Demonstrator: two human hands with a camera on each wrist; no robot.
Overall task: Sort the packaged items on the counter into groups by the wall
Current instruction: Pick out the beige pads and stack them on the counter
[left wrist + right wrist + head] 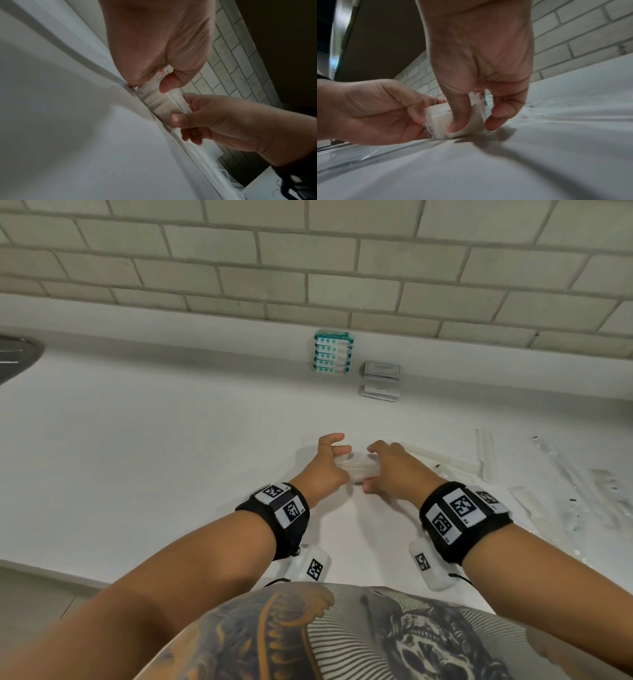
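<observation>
A small stack of white wrapped packets (358, 469) sits on the white counter (154, 457) in front of me. My left hand (330, 460) grips its left end and my right hand (380, 467) grips its right end, thumbs on the near side, fingers curled over the far side. The wrist views show the same white packets (161, 104) (462, 120) pinched between both hands and resting on the counter. By the wall stands a row of teal-and-white packets (333, 353), and right of it a pile of grey packets (381, 380).
Loose clear-wrapped long items (486, 455) and crinkled clear wrappers (589, 491) lie scattered at the right of the counter. A dark sink edge (17, 354) shows at far left. A brick-tile wall (308, 268) backs the counter.
</observation>
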